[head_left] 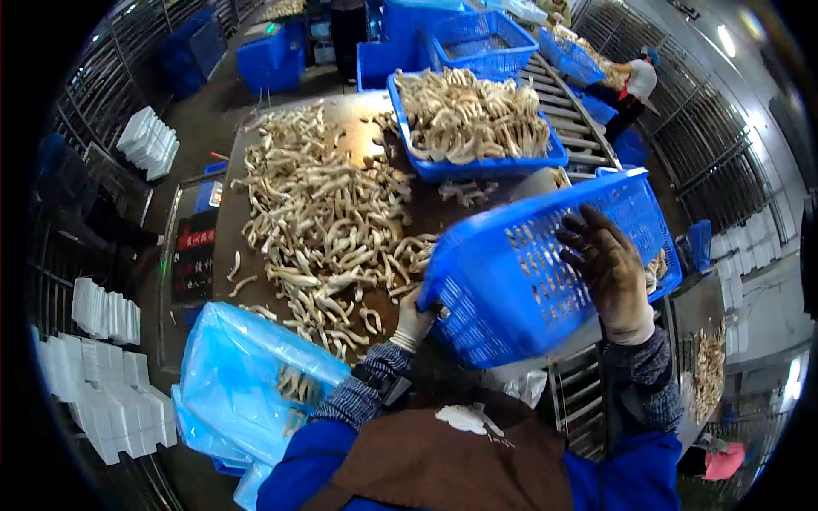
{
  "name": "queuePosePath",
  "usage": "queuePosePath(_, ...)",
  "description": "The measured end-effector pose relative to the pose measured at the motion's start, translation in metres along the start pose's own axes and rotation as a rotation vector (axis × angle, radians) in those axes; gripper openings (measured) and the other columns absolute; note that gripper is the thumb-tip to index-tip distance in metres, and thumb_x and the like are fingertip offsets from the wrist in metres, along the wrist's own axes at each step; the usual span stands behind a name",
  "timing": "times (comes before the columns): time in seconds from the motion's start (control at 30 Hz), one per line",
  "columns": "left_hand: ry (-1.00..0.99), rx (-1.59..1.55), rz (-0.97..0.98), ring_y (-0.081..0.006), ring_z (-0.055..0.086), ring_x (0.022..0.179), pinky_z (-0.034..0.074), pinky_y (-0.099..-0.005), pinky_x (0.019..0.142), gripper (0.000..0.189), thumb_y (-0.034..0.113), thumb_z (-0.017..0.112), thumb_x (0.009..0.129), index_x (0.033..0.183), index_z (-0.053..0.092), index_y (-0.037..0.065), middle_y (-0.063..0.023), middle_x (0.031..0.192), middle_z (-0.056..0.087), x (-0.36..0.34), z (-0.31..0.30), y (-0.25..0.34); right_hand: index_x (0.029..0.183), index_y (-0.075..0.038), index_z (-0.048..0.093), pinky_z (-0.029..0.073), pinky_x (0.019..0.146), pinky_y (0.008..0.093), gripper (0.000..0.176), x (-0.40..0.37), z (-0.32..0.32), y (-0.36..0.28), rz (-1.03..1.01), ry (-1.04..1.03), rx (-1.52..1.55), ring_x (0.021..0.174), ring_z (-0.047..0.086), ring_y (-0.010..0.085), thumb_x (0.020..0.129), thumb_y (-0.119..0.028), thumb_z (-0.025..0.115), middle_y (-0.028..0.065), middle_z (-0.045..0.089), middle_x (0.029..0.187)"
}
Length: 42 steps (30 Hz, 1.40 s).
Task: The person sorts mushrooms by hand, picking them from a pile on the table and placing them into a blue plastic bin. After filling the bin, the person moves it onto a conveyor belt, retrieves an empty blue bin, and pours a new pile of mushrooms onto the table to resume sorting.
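Note:
A blue perforated plastic crate (pixel 511 281) is tilted on its side in front of me, with pale mushrooms (pixel 656 271) showing at its right end. My left hand (pixel 415 322), in a whitish glove, is closed on the crate's near left corner. My right hand (pixel 607 277), in a glove stained dark, is raised against the crate's slotted side, fingers spread. A heap of long-stemmed mushrooms (pixel 332 213) covers much of the work table (pixel 226 255) to the left. Beyond the tilted crate, another blue crate (pixel 503 170) is piled high with mushrooms.
A blue-lined container (pixel 247 366) with some mushrooms stands at the near left. A roller conveyor (pixel 567 119) runs along the right, past stacked blue crates (pixel 481 43). White foam boxes (pixel 102 392) are stacked on the left. A person (pixel 635 85) works at the far right.

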<state>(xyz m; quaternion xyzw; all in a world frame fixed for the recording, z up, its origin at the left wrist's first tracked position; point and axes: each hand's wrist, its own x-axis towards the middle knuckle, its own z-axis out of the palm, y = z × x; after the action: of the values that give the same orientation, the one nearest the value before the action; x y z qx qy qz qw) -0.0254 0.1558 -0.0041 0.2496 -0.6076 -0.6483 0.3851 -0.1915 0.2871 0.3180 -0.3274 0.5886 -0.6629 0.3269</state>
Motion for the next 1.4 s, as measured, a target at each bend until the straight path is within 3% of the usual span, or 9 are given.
queuePosePath(0.13, 0.225, -0.572, -0.081, -0.0105, 0.053, 0.059, 0.045, -0.0266, 0.056, 0.021, 0.016, 0.067, 0.086, 0.096, 0.06, -0.001, -0.002, 0.07, 0.058, 0.058, -0.005, -0.02, 0.129, 0.008, 0.044, 0.041, 0.098, 0.0323, 0.039, 0.019, -0.07, 0.048, -0.625, 0.403, -0.819, 0.109, 0.055, 0.0232, 0.095, -0.01, 0.048, 0.0161, 0.055, 0.123)
queuePosePath(0.2, 0.395, -0.336, -0.213, -0.0093, 0.05, 0.057, 0.042, -0.0254, 0.054, 0.033, 0.027, 0.069, 0.086, 0.097, 0.06, -0.002, 0.0, 0.068, 0.056, 0.08, -0.013, -0.027, 0.13, 0.009, 0.042, 0.038, 0.101, 0.0328, 0.041, 0.019, -0.153, 0.141, -0.436, 0.714, -0.166, 0.12, 0.046, 0.0271, 0.093, -0.008, 0.051, 0.0203, 0.047, 0.131)
queuePosePath(0.23, 0.463, -0.402, -0.272, -0.0093, 0.05, 0.057, 0.042, -0.0255, 0.054, 0.035, 0.029, 0.07, 0.085, 0.098, 0.059, -0.003, 0.0001, 0.069, 0.057, 0.089, -0.015, -0.032, 0.136, 0.005, 0.035, 0.039, 0.102, 0.0371, 0.047, 0.002, -0.182, 0.177, -0.222, 0.819, -0.827, 0.123, 0.045, 0.0285, 0.098, -0.02, 0.047, 0.0196, 0.04, 0.139)
queuePosePath(0.3, 0.465, -0.269, -0.244, -0.0113, 0.051, 0.062, 0.043, -0.0256, 0.057, 0.041, 0.036, 0.068, 0.085, 0.102, 0.061, -0.001, -0.0022, 0.076, 0.061, 0.102, -0.029, -0.069, 0.136, 0.007, 0.034, 0.036, 0.103, 0.0365, 0.053, -0.031, -0.198, 0.242, -0.28, 0.615, -0.677, 0.124, 0.043, 0.0301, 0.097, -0.027, 0.048, 0.0194, 0.04, 0.139)
queuePosePath(0.4, 0.52, -0.481, -0.364, -0.0151, 0.053, 0.069, 0.046, -0.0269, 0.064, 0.047, 0.039, 0.068, 0.085, 0.108, 0.06, -0.001, -0.0056, 0.085, 0.063, 0.104, -0.039, -0.077, 0.135, -0.007, 0.042, 0.04, 0.096, 0.0508, 0.059, -0.056, -0.21, 0.334, 0.584, 0.756, 0.454, 0.12, 0.046, 0.0362, 0.095, -0.05, 0.04, 0.0172, 0.049, 0.131)
queuePosePath(0.6, 0.222, -0.167, -0.122, -0.0197, 0.059, 0.075, 0.049, -0.0316, 0.07, 0.037, 0.031, 0.054, 0.094, 0.112, 0.057, 0.0, -0.01, 0.097, 0.064, 0.062, -0.079, -0.137, 0.131, -0.005, 0.044, 0.039, 0.1, 0.0462, 0.059, -0.039, -0.163, 0.349, 0.379, 0.296, 0.813, 0.117, 0.047, 0.0327, 0.094, -0.051, 0.036, 0.0138, 0.049, 0.131)
queuePosePath(0.87, 0.201, -0.352, -0.266, -0.0149, 0.058, 0.074, 0.049, -0.0285, 0.065, 0.013, 0.008, 0.059, 0.089, 0.101, 0.055, 0.007, -0.002, 0.089, 0.06, 0.028, 0.01, 0.027, 0.13, -0.01, 0.049, 0.037, 0.102, 0.0392, 0.047, -0.072, -0.208, 0.415, 0.172, 0.198, 0.872, 0.119, 0.048, 0.027, 0.094, -0.039, 0.041, 0.0075, 0.053, 0.131)
queuePosePath(1.1, -0.272, -0.194, -0.229, -0.0101, 0.061, 0.07, 0.052, -0.0261, 0.064, 0.009, 0.0, 0.066, 0.08, 0.088, 0.064, 0.001, -0.004, 0.08, 0.066, -0.002, 0.096, 0.06, 0.133, -0.009, 0.046, 0.037, 0.102, 0.044, 0.053, -0.203, -0.259, 0.296, 0.169, 0.717, 0.996, 0.121, 0.046, 0.0295, 0.095, -0.044, 0.035, 0.0097, 0.048, 0.135)
queuePosePath(1.4, -0.945, 0.247, 0.818, -0.0263, 0.057, 0.064, 0.044, -0.0391, 0.059, 0.031, 0.02, 0.072, 0.056, 0.083, 0.062, 0.007, -0.0076, 0.067, 0.055, -0.046, 0.162, 0.061, 0.129, -0.007, 0.05, 0.046, 0.092, 0.0388, 0.052, -0.345, -0.211, 0.078, -0.058, 0.912, 0.405, 0.108, 0.056, 0.0237, 0.095, -0.045, 0.041, 0.0112, 0.055, 0.125)
